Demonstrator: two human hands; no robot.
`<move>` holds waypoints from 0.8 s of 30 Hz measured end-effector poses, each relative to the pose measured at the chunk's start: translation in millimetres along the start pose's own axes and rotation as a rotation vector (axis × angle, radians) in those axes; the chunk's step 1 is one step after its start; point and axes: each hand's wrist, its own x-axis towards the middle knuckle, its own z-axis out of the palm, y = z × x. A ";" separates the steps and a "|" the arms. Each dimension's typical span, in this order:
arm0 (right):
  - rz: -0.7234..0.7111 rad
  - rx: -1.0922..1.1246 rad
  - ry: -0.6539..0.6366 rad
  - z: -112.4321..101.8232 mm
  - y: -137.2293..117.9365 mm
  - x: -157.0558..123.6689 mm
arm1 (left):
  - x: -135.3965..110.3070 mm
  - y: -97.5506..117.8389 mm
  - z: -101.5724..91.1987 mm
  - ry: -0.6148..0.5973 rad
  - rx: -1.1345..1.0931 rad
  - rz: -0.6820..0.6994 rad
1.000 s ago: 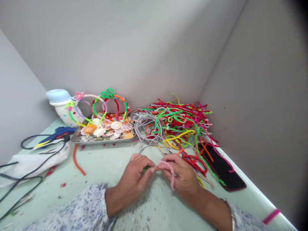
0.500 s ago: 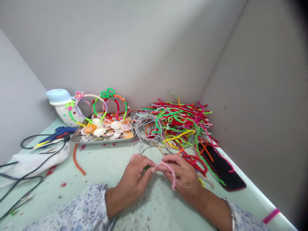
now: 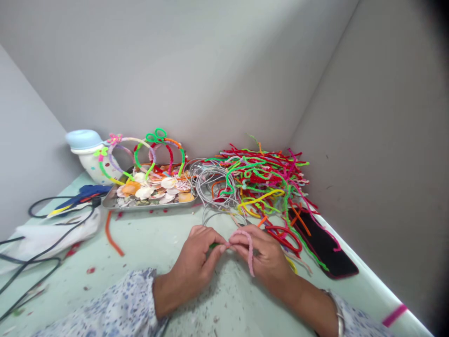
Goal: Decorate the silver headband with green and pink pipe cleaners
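Over the pale-green, speckled worktop (image 3: 147,248), a fuzzy pink pipe-cleaner strand (image 3: 250,255) is held between both hands. By the left hand (image 3: 196,257), a thin green fuzzy piece (image 3: 213,245) is pinched between thumb and forefinger, with the pink met at the fingertips. By the right hand (image 3: 267,255), the pink strand is gripped close to that meeting point, its free end arched down over the fingers.

State of work: judged part-way. A meeting of the colours is shown; a long pink tail is left loose. Whether a core is covered beneath the fingers cannot be told.

Farther off, a loose coil of grey wire (image 3: 198,187) is noted. Beside it, multicoloured fuzzy-wrapped hoops (image 3: 183,161), apparently finished, are stood at a shallow metal tray (image 3: 147,207) of seashells (image 3: 144,193). Ample loose stock is available in the tangled multicoloured pipe-cleaner heap (image 3: 266,171).
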 end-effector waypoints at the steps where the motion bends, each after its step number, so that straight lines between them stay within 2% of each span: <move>1: 0.018 0.007 -0.013 0.0 -0.3 0.2 | -0.5 -0.1 0.2 -0.002 0.001 0.007; 8: 0.136 0.005 -0.133 -3.3 -2.0 1.3 | 0.3 0.1 1.8 -0.012 0.017 0.037; 18: 0.069 -0.028 -0.085 -0.4 1.2 -2.0 | -1.0 0.3 0.1 -0.013 0.016 0.037; 24: 0.078 -0.079 -0.158 -2.6 -0.7 -0.5 | -1.8 -1.4 1.7 -0.011 0.027 0.058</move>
